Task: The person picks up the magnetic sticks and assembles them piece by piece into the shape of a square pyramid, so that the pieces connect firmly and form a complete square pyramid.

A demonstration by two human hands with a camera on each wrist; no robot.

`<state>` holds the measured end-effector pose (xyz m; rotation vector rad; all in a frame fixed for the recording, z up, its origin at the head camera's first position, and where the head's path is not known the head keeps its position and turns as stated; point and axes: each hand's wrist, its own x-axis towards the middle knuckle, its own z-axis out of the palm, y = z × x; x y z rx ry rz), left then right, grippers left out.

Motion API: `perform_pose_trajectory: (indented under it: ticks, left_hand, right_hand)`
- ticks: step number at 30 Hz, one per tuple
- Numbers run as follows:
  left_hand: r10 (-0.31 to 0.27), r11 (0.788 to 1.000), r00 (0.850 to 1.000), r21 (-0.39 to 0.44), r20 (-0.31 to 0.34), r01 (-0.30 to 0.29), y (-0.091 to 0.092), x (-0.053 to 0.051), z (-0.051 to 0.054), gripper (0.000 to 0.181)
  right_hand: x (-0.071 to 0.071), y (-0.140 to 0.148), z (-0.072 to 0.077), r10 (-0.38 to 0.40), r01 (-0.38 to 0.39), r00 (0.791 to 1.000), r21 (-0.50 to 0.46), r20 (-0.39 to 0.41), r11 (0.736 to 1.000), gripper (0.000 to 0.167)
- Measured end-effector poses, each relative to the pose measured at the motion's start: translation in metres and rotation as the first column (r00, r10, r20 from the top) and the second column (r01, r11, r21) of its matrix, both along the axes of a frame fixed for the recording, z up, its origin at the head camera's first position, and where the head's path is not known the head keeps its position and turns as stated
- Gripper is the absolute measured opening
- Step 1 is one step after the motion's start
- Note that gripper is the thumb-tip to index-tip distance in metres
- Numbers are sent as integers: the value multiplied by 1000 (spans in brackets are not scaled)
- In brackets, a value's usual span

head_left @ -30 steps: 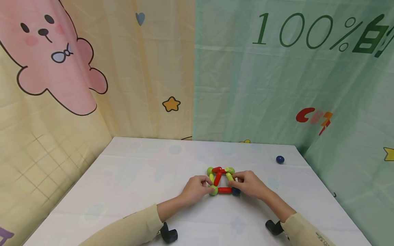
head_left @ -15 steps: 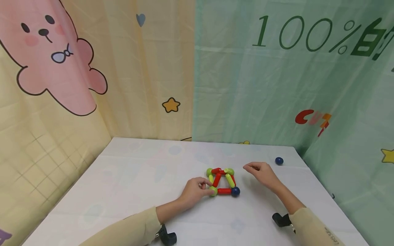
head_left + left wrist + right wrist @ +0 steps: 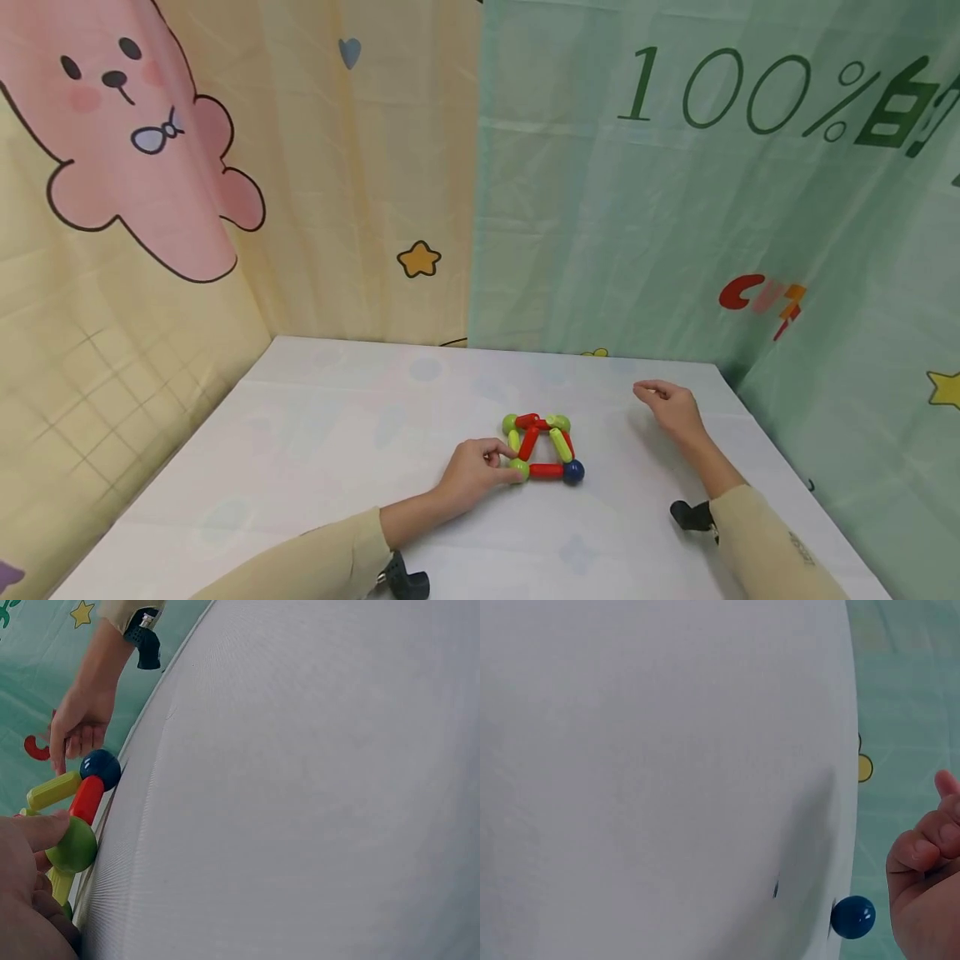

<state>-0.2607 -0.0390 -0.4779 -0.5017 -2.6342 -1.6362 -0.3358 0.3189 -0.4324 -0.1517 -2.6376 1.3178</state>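
Note:
A frame of red and yellow-green rods joined by balls point(image 3: 546, 471) stands on the white table. Its near left corner is a green ball point(image 3: 73, 846), which my left hand point(image 3: 474, 473) pinches between thumb and fingers. The near right corner is a dark blue ball point(image 3: 573, 472). Two more green balls form the far corners, and some rods lean inward. My right hand point(image 3: 671, 410) is in the air to the right of the frame, fingers loosely bent and holding nothing. Near it in the right wrist view sits a loose blue ball point(image 3: 853, 917), hidden behind the hand in the head view.
The white tabletop point(image 3: 315, 433) ends at a far edge against yellow and green printed curtains point(image 3: 600, 208). Both forearms wear black wrist cameras near the sleeve cuffs.
My right hand has let go of the rod frame and moved right and away, toward the loose blue ball. The left hand stays at the green corner ball.

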Motion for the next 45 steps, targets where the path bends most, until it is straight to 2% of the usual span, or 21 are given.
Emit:
perform_pose_trajectory:
  ticks: [3, 10, 18, 22, 29, 36, 45]
  left_hand:
    - [1, 1000, 1000, -1, 4, -1, 0, 0, 0, 25]
    - [-10, 1000, 1000, 17, 24, 9, 0, 0, -1, 25]
    - [-5, 1000, 1000, 30, 28, 4, 0, 0, -3, 25]
    - [-3, 1000, 999, 31, 37, 2, 1, 0, -3, 26]
    - [1, 1000, 999, 30, 52, -2, 0, 1, -1, 24]
    - [16, 1000, 999, 23, 45, -17, -2, 1, -1, 24]
    - [-1, 1000, 999, 30, 54, -1, 1, 1, -2, 25]
  right_hand:
    - [-6, 12, -3, -68, 68, 998, -43, 2, 997, 48]
    - [-16, 39, -9, -199, 203, 979, -101, 51, 974, 56]
    - [-21, 61, -18, -288, 310, 945, -144, 152, 940, 61]
    - [-18, 68, -21, -294, 333, 933, -188, 207, 924, 65]
    - [-16, 67, -23, -291, 337, 932, -224, 215, 915, 69]
    - [-21, 64, -29, -269, 307, 945, -214, 189, 927, 69]
    - [-16, 62, -27, -301, 335, 934, -173, 194, 926, 62]
